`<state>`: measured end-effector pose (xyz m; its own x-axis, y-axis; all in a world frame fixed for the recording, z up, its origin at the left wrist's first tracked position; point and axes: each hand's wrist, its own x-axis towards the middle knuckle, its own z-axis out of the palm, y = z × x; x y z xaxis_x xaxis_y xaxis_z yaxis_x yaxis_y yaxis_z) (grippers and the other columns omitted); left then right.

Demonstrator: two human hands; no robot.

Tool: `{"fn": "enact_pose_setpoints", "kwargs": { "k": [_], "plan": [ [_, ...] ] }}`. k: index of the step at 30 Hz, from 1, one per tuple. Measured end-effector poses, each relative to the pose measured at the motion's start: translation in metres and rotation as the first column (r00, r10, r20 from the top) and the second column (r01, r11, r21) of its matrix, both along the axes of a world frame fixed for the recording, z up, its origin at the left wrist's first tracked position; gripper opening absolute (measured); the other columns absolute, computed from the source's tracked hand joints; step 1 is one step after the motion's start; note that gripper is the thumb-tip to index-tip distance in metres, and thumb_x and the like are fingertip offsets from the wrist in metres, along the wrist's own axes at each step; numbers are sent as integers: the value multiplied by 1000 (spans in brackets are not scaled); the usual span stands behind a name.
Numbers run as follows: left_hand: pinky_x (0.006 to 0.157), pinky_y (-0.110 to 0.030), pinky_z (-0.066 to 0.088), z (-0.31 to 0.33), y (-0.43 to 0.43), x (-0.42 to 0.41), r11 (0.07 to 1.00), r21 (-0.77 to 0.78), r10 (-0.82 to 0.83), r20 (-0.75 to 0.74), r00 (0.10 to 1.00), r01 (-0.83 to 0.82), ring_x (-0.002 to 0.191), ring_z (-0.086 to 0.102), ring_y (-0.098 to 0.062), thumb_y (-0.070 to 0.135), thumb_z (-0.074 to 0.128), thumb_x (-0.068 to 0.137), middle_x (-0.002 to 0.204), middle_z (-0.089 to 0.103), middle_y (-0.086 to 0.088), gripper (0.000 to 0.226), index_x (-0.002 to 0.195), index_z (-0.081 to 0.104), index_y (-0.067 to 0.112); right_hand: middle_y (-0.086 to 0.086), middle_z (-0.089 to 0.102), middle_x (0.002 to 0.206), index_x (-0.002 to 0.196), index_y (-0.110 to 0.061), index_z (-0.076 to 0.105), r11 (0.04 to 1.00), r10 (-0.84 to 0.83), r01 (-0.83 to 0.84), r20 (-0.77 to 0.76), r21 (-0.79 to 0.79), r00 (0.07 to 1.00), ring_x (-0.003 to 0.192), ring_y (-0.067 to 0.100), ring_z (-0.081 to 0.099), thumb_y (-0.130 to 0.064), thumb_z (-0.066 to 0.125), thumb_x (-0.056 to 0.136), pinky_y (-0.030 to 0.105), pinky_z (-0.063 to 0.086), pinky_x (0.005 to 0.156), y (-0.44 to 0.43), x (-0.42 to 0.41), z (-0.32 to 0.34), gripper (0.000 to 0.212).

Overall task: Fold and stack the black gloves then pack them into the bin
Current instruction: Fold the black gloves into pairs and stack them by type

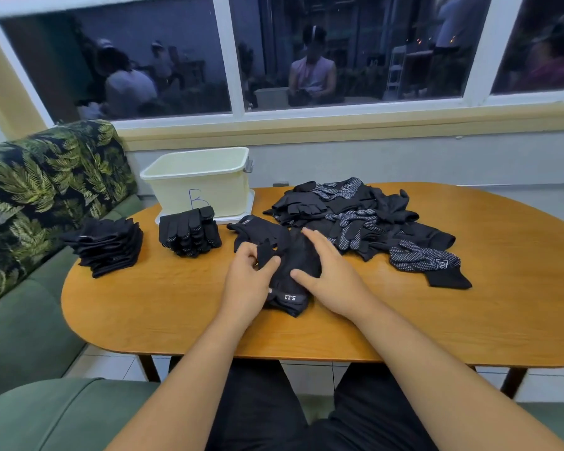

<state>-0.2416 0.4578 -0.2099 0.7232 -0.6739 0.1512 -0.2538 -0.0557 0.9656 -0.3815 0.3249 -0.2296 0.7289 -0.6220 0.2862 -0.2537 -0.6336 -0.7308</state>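
Head view: black glove [296,253] lengthwise, cuff toward person; left hand [245,281] pinching its fingers, right hand [330,275] flat atop.

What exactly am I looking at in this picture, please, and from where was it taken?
There is no machine here: a person works with two bare hands, and the single picture comes from a wide-angle camera worn on their head, looking forward and down. The left hand pinches part of a black glove labelled 5.11, while the right hand presses flat on it. On the wooden table sit a left stack and a second stack of folded gloves, a loose pile not yet folded on the right, and a pale bin marked B behind the stacks.
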Motion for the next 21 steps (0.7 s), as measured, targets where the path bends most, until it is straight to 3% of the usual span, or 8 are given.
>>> {"fn": "enact_pose_setpoints", "kwargs": {
  "k": [3, 6, 8, 12, 14, 17, 19, 21],
  "plan": [
    [89, -55, 64, 1, 4, 1, 991, -134, 11, -112, 994, -26, 99, 76, -20, 17, 78, 96, 103, 78, -1, 22, 111, 62, 17, -6, 42, 166, 161, -52, 32, 898, -79, -57, 287, 436, 955, 139, 6, 55, -28, 83, 94, 34, 54, 109, 2, -3, 8, 87],
    [92, -54, 62, 2, 6, -1, 974, -213, 41, -174, 984, -78, 100, 76, -21, 13, 81, 94, 102, 78, 1, 30, 115, 60, 15, 10, 61, 148, 158, -46, 40, 671, -79, -313, 485, 672, 871, 123, 22, 72, -3, 77, 96, 50, 62, 97, 8, -5, 14, 84],
    [92, -57, 62, 2, 7, -1, 964, -244, 64, -181, 981, -108, 99, 75, -23, 13, 82, 93, 99, 77, 1, 32, 114, 58, 15, 9, 69, 137, 153, -42, 47, 643, -39, -384, 529, 663, 848, 120, 31, 73, 4, 72, 97, 59, 62, 93, 15, -3, 17, 76],
    [91, -56, 62, 2, 10, -2, 944, -301, 87, -174, 981, -137, 95, 75, -19, 8, 82, 92, 102, 75, -2, 37, 114, 54, 19, 4, 68, 135, 133, -27, 67, 756, -10, -335, 522, 562, 853, 114, 30, 73, 6, 72, 96, 61, 62, 94, 20, 4, 15, 50],
    [91, -53, 63, 3, 12, -2, 935, -338, 36, -201, 979, -104, 104, 75, -15, 2, 79, 93, 113, 76, -2, 41, 115, 50, 21, 3, 65, 138, 129, -27, 73, 799, 10, -317, 516, 511, 857, 116, 24, 72, 7, 73, 96, 54, 61, 99, 20, 4, 16, 47],
    [96, -58, 61, 5, 20, 3, 928, -372, -80, -216, 973, -6, 127, 68, -24, -7, 76, 92, 137, 70, 0, 48, 119, 48, 23, -3, 55, 152, 132, -33, 75, 822, 14, -306, 520, 480, 854, 127, 14, 66, 5, 71, 97, 42, 59, 104, 21, 6, 21, 52],
    [99, -64, 58, 7, 31, 10, 925, -374, -125, -153, 980, 60, 133, 63, -28, -9, 76, 91, 142, 67, -3, 53, 123, 51, 25, 0, 47, 161, 133, -37, 74, 837, 34, -295, 494, 460, 869, 142, 14, 55, 3, 71, 97, 43, 54, 111, 23, 11, 24, 54],
    [103, -64, 55, 12, 45, 17, 926, -359, -152, -66, 986, 119, 134, 62, -29, -7, 77, 90, 139, 67, -4, 55, 126, 54, 27, -5, 50, 158, 132, -37, 75, 844, 56, -299, 481, 445, 875, 143, 7, 52, 6, 69, 97, 33, 53, 111, 31, 17, 30, 56]
  ]
}}
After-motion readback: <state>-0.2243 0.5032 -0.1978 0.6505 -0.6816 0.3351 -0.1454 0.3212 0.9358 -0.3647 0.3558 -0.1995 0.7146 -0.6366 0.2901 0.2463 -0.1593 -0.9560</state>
